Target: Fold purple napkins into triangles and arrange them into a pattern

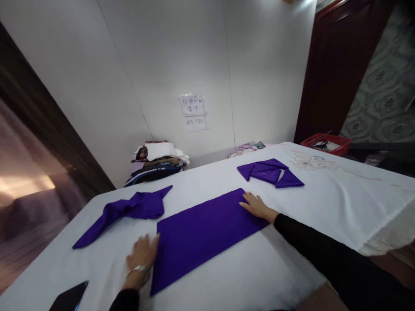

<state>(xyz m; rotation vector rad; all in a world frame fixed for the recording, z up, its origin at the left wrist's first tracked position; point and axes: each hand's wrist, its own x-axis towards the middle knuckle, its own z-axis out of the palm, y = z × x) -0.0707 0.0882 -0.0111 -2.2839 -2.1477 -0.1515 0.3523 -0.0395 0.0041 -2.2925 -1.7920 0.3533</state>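
A flat purple cloth, folded into a long rectangle, lies slantwise on the white tablecloth in front of me. My right hand rests with its fingers spread on the far right end of this cloth. At the left edge my left hand, a bracelet at its wrist, is slightly blurred; its fingers are apart and its thumb is by the cloth's border. Neither hand grips anything. Left of the rectangle is a twisted, folded purple cloth. Beyond my right hand sits another purple cloth, folded into an angular shape with pointed corners.
A dark phone-like slab lies at the table's near left. Behind the far edge are a pile of clothes and pinkish fabric. A red basket stands far right. Handwritten paper signs hang on the wall.
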